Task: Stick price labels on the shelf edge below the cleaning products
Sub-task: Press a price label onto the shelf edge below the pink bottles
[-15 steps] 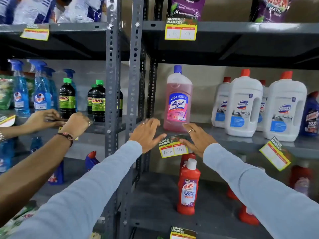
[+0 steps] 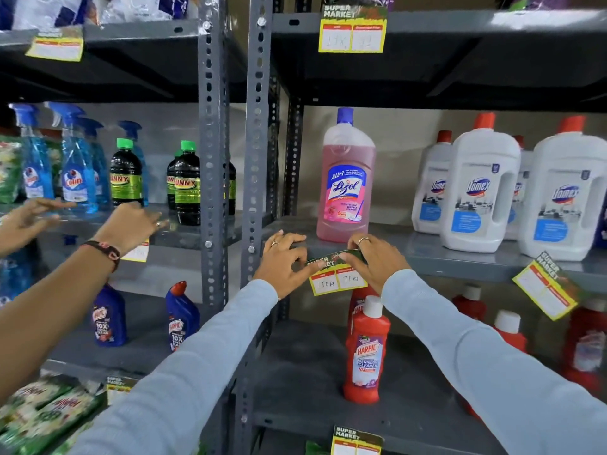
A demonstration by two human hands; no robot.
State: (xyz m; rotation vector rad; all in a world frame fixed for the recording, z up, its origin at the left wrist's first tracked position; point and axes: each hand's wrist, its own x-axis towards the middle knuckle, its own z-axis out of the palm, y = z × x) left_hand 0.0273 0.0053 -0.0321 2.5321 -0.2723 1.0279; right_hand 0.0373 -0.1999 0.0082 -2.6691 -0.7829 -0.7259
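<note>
A yellow price label point(image 2: 338, 278) with handwritten "150" and "75" hangs from the grey shelf edge point(image 2: 453, 269) below a pink Lizol bottle point(image 2: 347, 182). My left hand point(image 2: 285, 262) pinches the label's green top strip from the left. My right hand point(image 2: 374, 261) presses that strip against the shelf edge from the right. The label's top is folded over the edge, partly hidden under my fingers.
White Domex bottles point(image 2: 479, 188) stand to the right, above a tilted label point(image 2: 547, 285). Red Harpic bottles point(image 2: 367, 349) fill the shelf below. Another person's hands point(image 2: 128, 226) work at the left rack with black and blue bottles. Grey uprights point(image 2: 254, 159) divide the racks.
Both my hands have closed in on the label's top strip and press it onto the shelf edge; earlier they were spread beside it. The view has moved closer.
</note>
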